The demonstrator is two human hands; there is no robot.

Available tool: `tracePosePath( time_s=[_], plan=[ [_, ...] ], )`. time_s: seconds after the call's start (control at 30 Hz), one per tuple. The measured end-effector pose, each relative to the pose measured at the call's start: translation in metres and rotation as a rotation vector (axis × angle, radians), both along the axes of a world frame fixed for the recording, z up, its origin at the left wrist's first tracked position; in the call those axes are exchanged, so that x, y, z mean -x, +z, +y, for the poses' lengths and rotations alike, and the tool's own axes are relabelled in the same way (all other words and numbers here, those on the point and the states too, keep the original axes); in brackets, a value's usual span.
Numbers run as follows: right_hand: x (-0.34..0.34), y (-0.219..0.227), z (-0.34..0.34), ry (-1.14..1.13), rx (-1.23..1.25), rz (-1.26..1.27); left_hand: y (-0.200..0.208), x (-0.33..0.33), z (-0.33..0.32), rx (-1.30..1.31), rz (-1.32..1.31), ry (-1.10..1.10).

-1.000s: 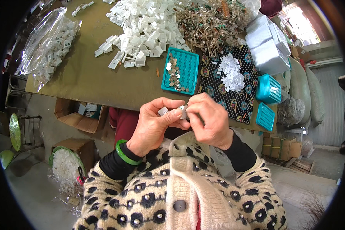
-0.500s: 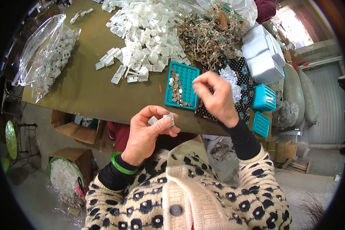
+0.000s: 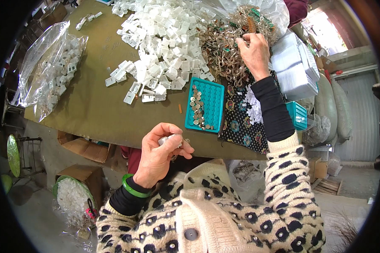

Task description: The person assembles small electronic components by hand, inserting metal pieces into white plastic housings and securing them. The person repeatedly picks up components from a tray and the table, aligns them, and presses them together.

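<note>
On the table (image 3: 101, 114), one teal tray (image 3: 214, 103) is holding silvery discs (image 3: 197, 107) | one clear bag (image 3: 46, 55), white pieces (image 3: 65, 63) | left hand (image 3: 154, 156) is pinching a white part (image 3: 162, 141) by the near edge | right hand (image 3: 255, 52) is hovering at one tangled heap (image 3: 223, 55), grip: cannot tell

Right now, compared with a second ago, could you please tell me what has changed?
The right hand left the small white pieces in the left hand and moved forward and right to the tangled pile. The left hand still holds them; the teal tray and white heap stayed put.
</note>
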State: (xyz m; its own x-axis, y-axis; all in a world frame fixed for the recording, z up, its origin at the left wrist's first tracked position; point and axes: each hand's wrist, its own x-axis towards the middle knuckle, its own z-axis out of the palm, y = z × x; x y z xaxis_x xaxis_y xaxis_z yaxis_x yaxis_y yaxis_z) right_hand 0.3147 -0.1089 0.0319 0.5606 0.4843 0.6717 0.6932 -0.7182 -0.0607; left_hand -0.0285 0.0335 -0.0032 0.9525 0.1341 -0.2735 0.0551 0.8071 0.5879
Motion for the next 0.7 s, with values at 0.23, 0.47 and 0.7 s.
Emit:
tracePosePath(
  time_s=[0.23,0.47,0.7],
  plan=[
    [-0.020,0.014,-0.013,0.039,-0.165,0.325,0.005,-0.002,0.003,0.026,0.037,-0.032],
    [-0.020,0.034,-0.037,0.158,-0.565,0.809,-0.001,-0.004,0.001,-0.041,-0.053,-0.070],
    [-0.014,0.044,-0.059,0.361,-0.992,1.190,0.004,-0.008,-0.002,-0.032,0.071,-0.027]
  ],
)
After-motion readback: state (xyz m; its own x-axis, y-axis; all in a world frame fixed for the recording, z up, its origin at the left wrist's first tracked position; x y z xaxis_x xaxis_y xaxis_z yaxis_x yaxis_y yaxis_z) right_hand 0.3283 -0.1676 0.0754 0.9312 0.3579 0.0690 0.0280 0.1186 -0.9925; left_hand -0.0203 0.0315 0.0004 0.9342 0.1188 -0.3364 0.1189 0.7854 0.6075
